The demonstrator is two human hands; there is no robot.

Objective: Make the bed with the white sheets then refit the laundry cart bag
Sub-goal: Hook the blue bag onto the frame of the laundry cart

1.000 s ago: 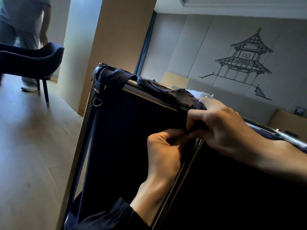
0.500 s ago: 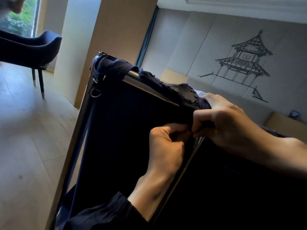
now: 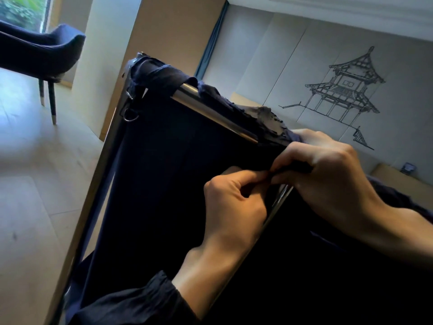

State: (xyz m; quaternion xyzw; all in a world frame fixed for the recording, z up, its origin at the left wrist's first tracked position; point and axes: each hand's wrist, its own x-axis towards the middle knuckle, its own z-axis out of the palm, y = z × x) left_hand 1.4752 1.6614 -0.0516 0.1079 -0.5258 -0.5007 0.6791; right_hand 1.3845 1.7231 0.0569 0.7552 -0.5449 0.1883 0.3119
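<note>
We see the dark laundry cart bag [image 3: 187, 184] hanging in the metal cart frame [image 3: 210, 110], its top hem wrapped over the upper rail. At the near corner the left hand [image 3: 234, 205] and right hand [image 3: 328, 177] meet, both pinching a dark strip of the bag's edge. The bag's inside looks too dark for us to tell its contents. A blue chair [image 3: 42, 55] stands well apart.

The person standing behind the blue chair [image 3: 46, 52] a second ago has left the view, and green foliage now shows through the window [image 3: 23, 12] there. The left hand [image 3: 234, 207] has eased out of its tight fist; its thumb and forefinger now pinch the laundry cart bag [image 3: 187, 184] edge beside the right hand [image 3: 328, 177].
</note>
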